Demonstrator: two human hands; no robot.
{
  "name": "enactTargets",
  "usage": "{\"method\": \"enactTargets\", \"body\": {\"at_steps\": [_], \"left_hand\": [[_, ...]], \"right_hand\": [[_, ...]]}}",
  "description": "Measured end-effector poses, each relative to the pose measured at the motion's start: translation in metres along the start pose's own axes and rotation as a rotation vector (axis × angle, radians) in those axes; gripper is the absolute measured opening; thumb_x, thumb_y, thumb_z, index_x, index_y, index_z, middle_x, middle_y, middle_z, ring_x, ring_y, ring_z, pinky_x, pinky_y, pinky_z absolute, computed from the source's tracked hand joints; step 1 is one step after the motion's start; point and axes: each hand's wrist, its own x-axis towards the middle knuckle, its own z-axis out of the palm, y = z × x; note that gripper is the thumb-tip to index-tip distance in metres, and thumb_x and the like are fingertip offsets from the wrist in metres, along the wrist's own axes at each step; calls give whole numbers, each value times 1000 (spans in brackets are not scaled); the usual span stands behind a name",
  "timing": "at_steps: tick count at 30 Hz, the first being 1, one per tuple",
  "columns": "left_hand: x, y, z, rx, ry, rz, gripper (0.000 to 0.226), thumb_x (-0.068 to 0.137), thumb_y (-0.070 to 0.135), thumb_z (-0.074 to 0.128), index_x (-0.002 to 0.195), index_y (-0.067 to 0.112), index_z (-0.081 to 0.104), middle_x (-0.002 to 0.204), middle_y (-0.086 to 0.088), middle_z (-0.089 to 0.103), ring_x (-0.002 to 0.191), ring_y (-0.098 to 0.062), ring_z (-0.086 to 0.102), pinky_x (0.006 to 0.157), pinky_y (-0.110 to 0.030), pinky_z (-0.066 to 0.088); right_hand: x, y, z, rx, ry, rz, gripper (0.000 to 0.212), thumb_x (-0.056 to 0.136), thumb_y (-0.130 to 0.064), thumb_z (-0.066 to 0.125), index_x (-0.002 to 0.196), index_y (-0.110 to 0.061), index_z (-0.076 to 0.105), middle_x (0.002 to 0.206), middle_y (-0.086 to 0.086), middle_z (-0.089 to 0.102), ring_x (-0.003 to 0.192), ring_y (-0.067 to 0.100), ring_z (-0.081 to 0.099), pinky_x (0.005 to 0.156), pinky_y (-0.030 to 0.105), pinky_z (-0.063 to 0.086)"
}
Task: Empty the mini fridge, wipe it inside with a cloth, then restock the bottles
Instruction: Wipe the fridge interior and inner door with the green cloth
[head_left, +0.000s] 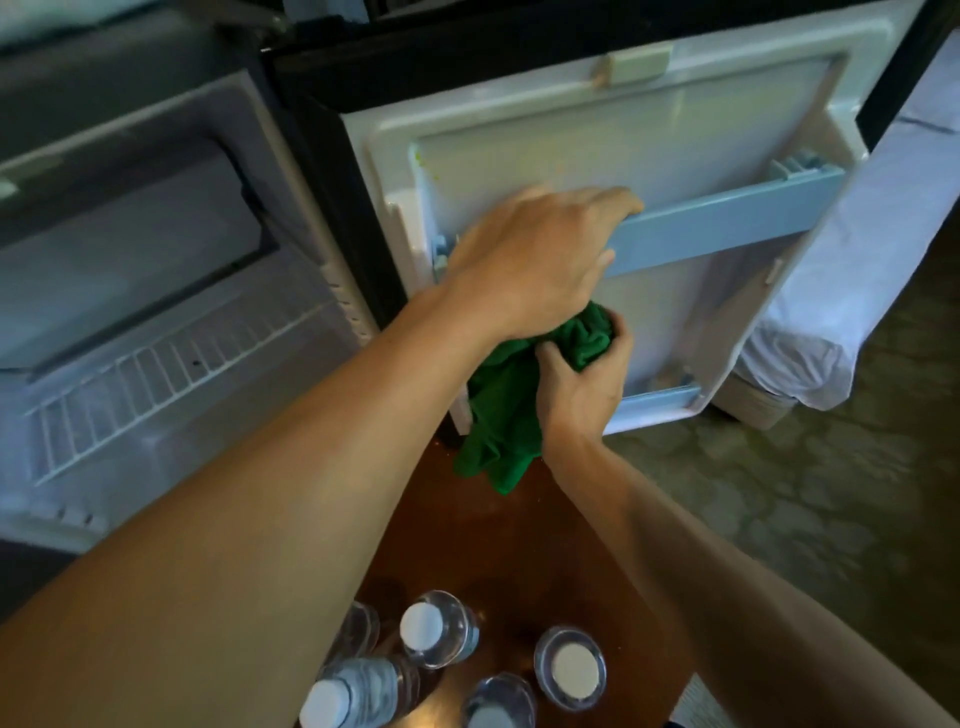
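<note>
The mini fridge (156, 291) stands open on the left, its inside bare except for a white wire shelf (156, 379). Its door (649, 130) is swung open ahead of me. My left hand (540, 260) reaches across and grips the pale blue door rail (727, 223) at its left end. Just below it, my right hand (587, 374) is closed on a bunched green cloth (504, 415), which hangs down against the lower door. Several clear water bottles with white caps (436, 626) stand on the brown wooden floor (514, 540) near me.
A white-covered bed (857, 270) sits right of the door. Patterned carpet (805, 493) covers the floor to the right. A lower door shelf (665, 397) runs along the bottom of the door.
</note>
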Motion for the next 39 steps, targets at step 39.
{"method": "enactTargets", "body": {"at_steps": [39], "left_hand": [[11, -9, 1, -255, -53, -61, 33, 87, 25, 58, 120, 25, 56, 111, -2, 64, 99, -29, 59, 85, -44, 47]], "right_hand": [[32, -1, 28, 424, -119, 779, 46, 66, -26, 72, 109, -11, 68, 105, 15, 72, 87, 31, 71, 77, 52, 58]]}}
